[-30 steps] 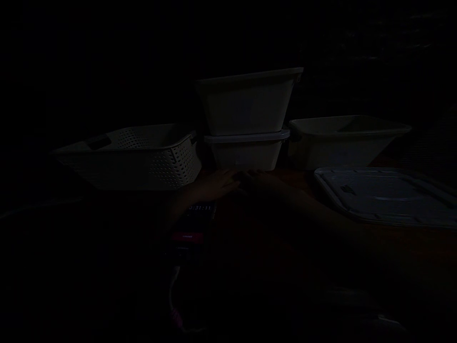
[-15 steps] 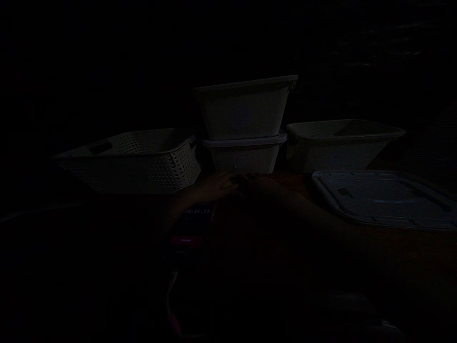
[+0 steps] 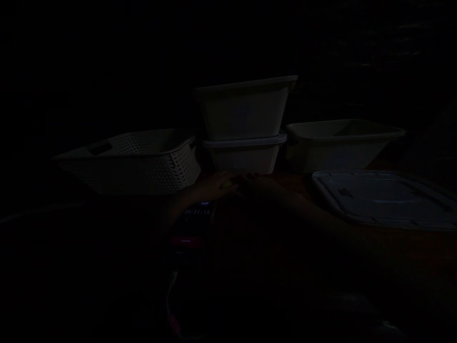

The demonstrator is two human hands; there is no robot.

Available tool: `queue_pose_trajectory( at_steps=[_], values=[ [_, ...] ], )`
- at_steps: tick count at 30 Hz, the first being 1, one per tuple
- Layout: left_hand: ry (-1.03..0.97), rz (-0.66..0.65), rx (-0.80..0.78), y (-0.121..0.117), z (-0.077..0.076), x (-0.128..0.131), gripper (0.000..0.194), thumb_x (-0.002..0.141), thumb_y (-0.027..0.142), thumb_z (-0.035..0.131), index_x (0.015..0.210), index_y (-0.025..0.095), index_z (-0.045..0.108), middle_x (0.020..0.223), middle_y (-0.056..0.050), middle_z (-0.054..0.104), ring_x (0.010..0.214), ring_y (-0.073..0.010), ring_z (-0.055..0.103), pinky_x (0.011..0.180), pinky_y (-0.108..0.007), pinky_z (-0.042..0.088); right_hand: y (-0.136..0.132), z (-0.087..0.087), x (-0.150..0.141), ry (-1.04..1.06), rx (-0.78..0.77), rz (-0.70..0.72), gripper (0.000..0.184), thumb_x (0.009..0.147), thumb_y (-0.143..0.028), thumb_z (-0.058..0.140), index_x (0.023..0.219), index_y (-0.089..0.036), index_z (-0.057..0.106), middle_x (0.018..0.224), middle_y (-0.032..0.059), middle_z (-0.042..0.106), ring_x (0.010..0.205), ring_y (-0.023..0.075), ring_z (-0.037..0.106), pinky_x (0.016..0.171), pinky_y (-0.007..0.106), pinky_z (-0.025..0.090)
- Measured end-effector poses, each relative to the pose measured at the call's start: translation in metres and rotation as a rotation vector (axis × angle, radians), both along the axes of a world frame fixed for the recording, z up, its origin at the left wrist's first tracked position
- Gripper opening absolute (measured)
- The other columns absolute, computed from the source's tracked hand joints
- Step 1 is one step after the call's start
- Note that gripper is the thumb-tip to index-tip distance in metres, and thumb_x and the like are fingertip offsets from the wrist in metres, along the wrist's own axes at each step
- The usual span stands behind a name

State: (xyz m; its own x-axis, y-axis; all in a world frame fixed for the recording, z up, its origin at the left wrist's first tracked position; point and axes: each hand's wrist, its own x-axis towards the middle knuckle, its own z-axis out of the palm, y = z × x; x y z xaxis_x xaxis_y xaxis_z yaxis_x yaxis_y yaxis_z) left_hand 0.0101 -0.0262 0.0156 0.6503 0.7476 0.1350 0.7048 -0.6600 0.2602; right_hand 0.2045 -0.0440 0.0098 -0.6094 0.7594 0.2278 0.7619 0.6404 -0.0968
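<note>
The scene is very dark. My left hand (image 3: 212,186) and my right hand (image 3: 259,185) meet low in front of the stacked tubs, their fingertips close together. A small yellowish thing (image 3: 227,183) shows at the fingers of my left hand, which look closed on it; its kind cannot be made out. The fingers of my right hand seem curled, and shadow hides what they hold, if anything. Below my left wrist lies a phone (image 3: 191,224) with a running timer on its screen.
A lidded tub (image 3: 244,157) carries another pale tub (image 3: 246,109). To the left stands a perforated basket (image 3: 174,169), to the right an open tub (image 3: 335,152). A flat lid (image 3: 382,197) lies in front of that tub. A cable (image 3: 170,290) runs from the phone.
The yellowish thing shows more clearly at my left fingers, which have shifted slightly. The phone's timer has advanced. The tubs, basket and lid stay put.
</note>
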Motion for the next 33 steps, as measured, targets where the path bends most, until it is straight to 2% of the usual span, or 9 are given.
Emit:
queue_pose_trajectory(
  at_steps=[11, 17, 25, 33],
  values=[
    [-0.016, -0.011, 0.013, 0.000, 0.000, 0.001, 0.051, 0.091, 0.049, 0.037, 0.134, 0.021, 0.041, 0.134, -0.008, 0.048, 0.120, -0.0199, 0.047, 0.100, -0.030, 0.035, -0.002, 0.002, -0.001, -0.027, -0.028, -0.029, 0.051, 0.091, -0.047, 0.037, 0.130, -0.016, 0.043, 0.125, 0.0168, 0.055, 0.108, 0.0260, 0.056, 0.084, 0.036, 0.045],
    [-0.004, 0.001, 0.011, -0.001, 0.001, 0.001, 0.049, 0.092, 0.047, 0.037, 0.132, 0.020, 0.042, 0.133, -0.007, 0.049, 0.119, -0.0198, 0.048, 0.099, -0.030, 0.036, -0.005, 0.005, -0.001, -0.038, -0.026, -0.032, 0.049, 0.092, -0.047, 0.037, 0.129, -0.016, 0.045, 0.122, 0.0169, 0.057, 0.104, 0.0252, 0.058, 0.080, 0.035, 0.046],
    [-0.019, 0.018, 0.000, 0.002, -0.002, 0.000, 0.050, 0.091, 0.048, 0.038, 0.133, 0.022, 0.041, 0.135, -0.008, 0.047, 0.121, -0.0209, 0.046, 0.100, -0.033, 0.036, -0.003, 0.004, 0.000, -0.029, -0.034, -0.017, 0.050, 0.091, -0.047, 0.038, 0.130, -0.016, 0.044, 0.123, 0.0162, 0.057, 0.106, 0.0253, 0.057, 0.083, 0.035, 0.045],
    [-0.042, -0.001, 0.009, 0.001, -0.002, -0.001, 0.050, 0.091, 0.047, 0.040, 0.133, 0.020, 0.041, 0.133, -0.008, 0.048, 0.120, -0.0199, 0.047, 0.100, -0.031, 0.036, -0.007, 0.007, -0.001, -0.009, -0.046, -0.024, 0.050, 0.091, -0.044, 0.039, 0.130, -0.013, 0.045, 0.124, 0.0176, 0.056, 0.106, 0.0242, 0.057, 0.084, 0.034, 0.045]
  ],
)
